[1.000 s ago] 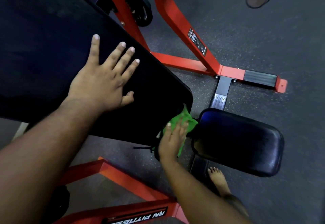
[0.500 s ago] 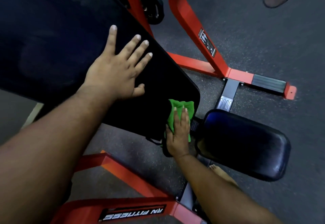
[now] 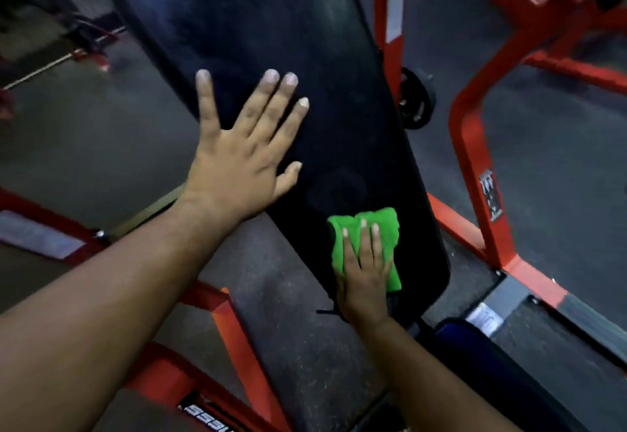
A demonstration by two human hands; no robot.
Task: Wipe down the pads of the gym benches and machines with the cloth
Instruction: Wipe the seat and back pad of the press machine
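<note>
On the lower end of the long black back pad (image 3: 271, 41), a green cloth (image 3: 369, 241) is pressed flat by the right hand (image 3: 364, 275), fingers straight and together. Higher up, the left hand (image 3: 237, 160) is laid flat, fingers spread. Red frame tubing (image 3: 475, 167) and dark speckled rubber floor (image 3: 549, 146) are seen all round, pretty dim lighting tbh.
</note>
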